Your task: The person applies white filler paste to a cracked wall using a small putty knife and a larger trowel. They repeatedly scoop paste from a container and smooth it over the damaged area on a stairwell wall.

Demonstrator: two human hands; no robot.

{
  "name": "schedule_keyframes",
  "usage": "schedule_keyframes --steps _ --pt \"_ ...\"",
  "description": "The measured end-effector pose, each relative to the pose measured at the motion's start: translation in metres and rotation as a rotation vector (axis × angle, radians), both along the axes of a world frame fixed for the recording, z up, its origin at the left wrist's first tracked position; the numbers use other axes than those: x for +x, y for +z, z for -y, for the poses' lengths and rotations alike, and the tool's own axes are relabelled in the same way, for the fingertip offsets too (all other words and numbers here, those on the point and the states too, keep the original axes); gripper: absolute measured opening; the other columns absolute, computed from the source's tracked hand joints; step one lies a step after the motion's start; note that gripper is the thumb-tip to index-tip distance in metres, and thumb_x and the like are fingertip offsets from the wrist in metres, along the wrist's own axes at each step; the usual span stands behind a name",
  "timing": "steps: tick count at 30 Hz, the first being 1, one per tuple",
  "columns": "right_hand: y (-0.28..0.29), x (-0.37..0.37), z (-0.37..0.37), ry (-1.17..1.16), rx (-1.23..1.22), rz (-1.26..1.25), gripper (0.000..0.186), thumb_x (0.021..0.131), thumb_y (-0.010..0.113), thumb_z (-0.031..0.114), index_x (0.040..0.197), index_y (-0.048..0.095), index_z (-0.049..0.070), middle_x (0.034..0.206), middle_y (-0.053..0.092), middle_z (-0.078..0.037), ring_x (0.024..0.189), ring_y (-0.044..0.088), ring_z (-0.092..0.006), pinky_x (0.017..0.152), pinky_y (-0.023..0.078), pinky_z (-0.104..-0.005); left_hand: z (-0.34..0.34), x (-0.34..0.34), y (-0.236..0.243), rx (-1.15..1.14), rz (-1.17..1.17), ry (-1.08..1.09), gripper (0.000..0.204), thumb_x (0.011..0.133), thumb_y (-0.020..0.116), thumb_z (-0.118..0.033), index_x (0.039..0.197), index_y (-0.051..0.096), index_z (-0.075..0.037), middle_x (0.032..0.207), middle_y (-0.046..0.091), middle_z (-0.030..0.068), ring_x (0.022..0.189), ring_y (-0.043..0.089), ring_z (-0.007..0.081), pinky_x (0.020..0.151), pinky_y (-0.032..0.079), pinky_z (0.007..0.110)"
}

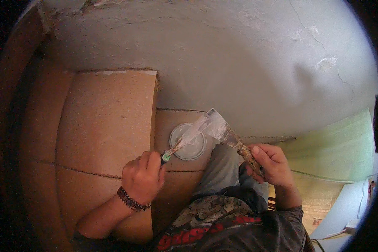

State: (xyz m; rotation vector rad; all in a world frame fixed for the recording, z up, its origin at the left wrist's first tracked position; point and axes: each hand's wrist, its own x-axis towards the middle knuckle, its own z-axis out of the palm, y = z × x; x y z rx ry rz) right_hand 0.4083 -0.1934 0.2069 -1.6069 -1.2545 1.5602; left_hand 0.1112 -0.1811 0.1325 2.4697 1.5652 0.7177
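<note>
Right now, both our hands are closed on handles: the left hand [142,178] grips a narrow scraper [190,135], and the right hand [272,163] grips a wide scraper [233,138], its blade smeared with pale paste. The blades meet near their ends, apparently touching, in front of the grey wall [248,71]. A round pale tub [188,159] stands on the brown tiled floor [175,185], partly hidden behind the narrow blade (how full it is, we cannot tell). From the pose, we judge the step to be wiping paste from one blade onto the other. To do it well, we hold the wide blade steady and draw the narrow one along its edge in one smooth stroke, pressing lightly so that the springy metal flicks nothing off. We should work above the tub, so drips miss our trousers [218,166], and leave an even bead along the wide edge.
</note>
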Motion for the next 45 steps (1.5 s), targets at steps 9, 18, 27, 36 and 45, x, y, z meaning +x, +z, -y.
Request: schedule_keyframes --steps 9,18,27,36,45 --pt "0.018 -0.004 0.0 -0.062 -0.105 -0.014 0.041 0.096 0.048 0.038 0.076 0.061 0.004 0.06 0.059 -0.004 0.04 0.046 -0.0083 0.038 0.035 -0.0226 -0.011 -0.007 -0.009 0.192 -0.162 0.0 0.017 0.074 0.063 -0.012 0.086 0.053 -0.005 0.074 0.052 0.0096 0.059 0.056 0.0258 0.051 0.045 0.038" --pt "0.009 -0.001 -0.002 -0.083 -0.097 -0.073 0.039 0.095 0.049 0.036 0.083 0.063 0.001 0.057 0.058 -0.005 0.036 0.043 -0.0079 0.033 0.029 -0.0217 -0.028 -0.018 -0.016 0.332 -0.171 -0.007 0.016 0.073 0.061 -0.012 0.087 0.056 -0.006 0.074 0.051 0.0079 0.06 0.053 0.0244 0.053 0.043 0.037" --pt "-0.001 -0.001 -0.003 -0.076 -0.029 -0.126 0.036 0.094 0.052 0.033 0.081 0.065 0.002 0.058 0.06 -0.006 0.036 0.044 -0.0079 0.032 0.03 -0.0222 -0.049 -0.029 -0.03 0.451 -0.167 0.026 0.015 0.073 0.062 -0.006 0.087 0.056 -0.006 0.071 0.05 0.0075 0.06 0.051 0.0237 0.051 0.04 0.036" --pt "-0.007 0.003 -0.007 -0.1 0.037 -0.189 0.036 0.094 0.051 0.032 0.089 0.066 0.0 0.058 0.059 -0.006 0.034 0.041 -0.0078 0.031 0.027 -0.0219 -0.052 -0.035 -0.046 0.364 -0.132 0.092 0.019 0.071 0.063 -0.006 0.089 0.057 -0.006 0.073 0.054 0.0084 0.059 0.055 0.0266 0.051 0.042 0.037" --pt "-0.004 0.003 -0.085 0.165 0.309 0.035 0.042 0.081 0.068 0.026 0.113 0.058 0.001 0.079 0.061 -0.003 0.049 0.047 -0.0052 0.041 0.035 -0.0196 -0.061 -0.003 -0.089 -0.018 0.868 0.369 0.01 0.081 0.062 -0.008 0.085 0.054 -0.003 0.062 0.052 0.002 0.052 0.055 0.0126 0.045 0.046 0.03"
